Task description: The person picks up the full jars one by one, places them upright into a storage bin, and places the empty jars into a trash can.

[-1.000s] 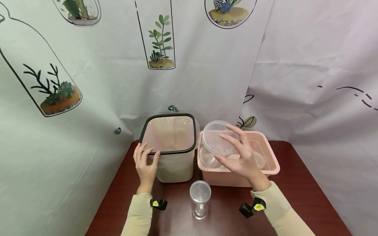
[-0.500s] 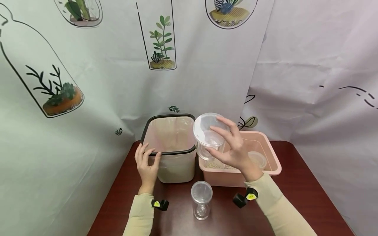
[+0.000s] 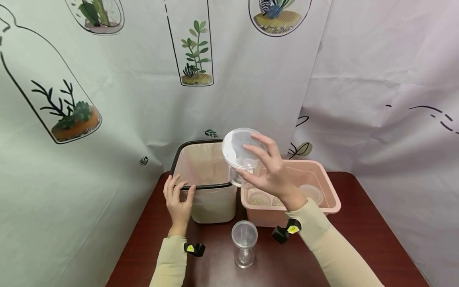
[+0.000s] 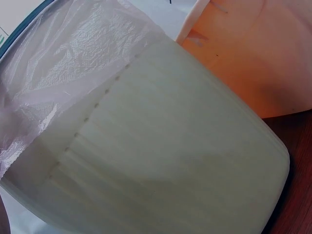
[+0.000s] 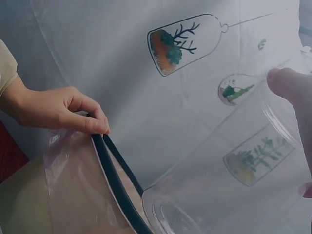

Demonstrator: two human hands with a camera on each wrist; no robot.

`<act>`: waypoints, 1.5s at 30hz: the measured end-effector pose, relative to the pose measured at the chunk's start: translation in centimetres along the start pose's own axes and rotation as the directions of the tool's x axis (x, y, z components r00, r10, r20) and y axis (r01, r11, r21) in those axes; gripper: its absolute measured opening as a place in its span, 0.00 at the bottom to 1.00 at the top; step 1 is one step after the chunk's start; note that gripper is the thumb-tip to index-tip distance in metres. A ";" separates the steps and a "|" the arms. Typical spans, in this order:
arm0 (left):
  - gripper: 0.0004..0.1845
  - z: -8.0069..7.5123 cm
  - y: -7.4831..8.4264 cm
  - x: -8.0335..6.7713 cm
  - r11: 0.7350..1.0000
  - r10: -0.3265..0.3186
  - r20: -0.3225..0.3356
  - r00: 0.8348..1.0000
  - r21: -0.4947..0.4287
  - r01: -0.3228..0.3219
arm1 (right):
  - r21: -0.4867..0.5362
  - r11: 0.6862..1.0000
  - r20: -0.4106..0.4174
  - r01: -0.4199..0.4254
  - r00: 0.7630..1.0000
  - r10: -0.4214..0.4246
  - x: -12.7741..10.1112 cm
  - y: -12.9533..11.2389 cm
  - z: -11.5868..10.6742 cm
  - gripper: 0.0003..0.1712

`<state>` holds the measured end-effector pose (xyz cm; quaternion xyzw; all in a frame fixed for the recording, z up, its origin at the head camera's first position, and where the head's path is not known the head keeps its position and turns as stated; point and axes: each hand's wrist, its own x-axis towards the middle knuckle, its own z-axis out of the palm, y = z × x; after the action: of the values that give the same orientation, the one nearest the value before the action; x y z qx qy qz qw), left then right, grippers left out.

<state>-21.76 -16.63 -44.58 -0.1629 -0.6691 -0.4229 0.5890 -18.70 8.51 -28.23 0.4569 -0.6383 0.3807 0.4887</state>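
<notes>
My right hand (image 3: 270, 171) grips a clear plastic jar (image 3: 234, 149) with a translucent lid near the lid end. The jar hangs over the right rim of a pale trash can (image 3: 215, 209) and overlaps it in the head view. In the right wrist view, its see-through body (image 5: 209, 170) slants down toward the can's dark rim (image 5: 117, 185). My left hand (image 3: 179, 203) pinches the front left part of that rim, thumb outside and fingers over the edge. A thin plastic liner (image 4: 87, 53) folds over the outside of the can. No contents show inside the held jar.
A pink tub (image 3: 333, 203) stands right of the can. It holds several clear containers, some with pale grains at the bottom. A second lidded clear jar (image 3: 244, 239) stands upright on the dark red table (image 3: 211, 255) in front. A printed curtain (image 3: 251, 99) hangs close behind.
The right hand has lifted the clear jar out from over the pink tub and carried it left and up to the trash can's rim. The left hand stays on the rim.
</notes>
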 end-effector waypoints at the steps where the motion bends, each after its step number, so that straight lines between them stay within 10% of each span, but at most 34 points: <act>1: 0.19 0.0 0.0 0.0 1.000 -0.001 -0.001 1.000 0.001 0.001 | 0.002 1.000 -0.008 -0.001 1.000 0.001 0.1 0.0 0.2 0.27; 26: 0.19 -0.1 0.6 0.4 1.000 -0.004 -0.008 1.000 0.010 0.004 | 0.011 0.992 -0.082 -0.126 0.989 0.126 -2.9 4.1 8.0 0.32; 45: 0.21 0.0 -1.1 -0.8 1.000 -0.004 0.014 1.000 0.029 0.003 | -0.215 0.957 0.240 -0.195 0.939 0.245 -9.8 5.7 10.1 0.23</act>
<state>-22.33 -17.10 -45.69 -0.1563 -0.6796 -0.4130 0.5857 -25.86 2.81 -40.31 0.3808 -0.7778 0.3070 0.3946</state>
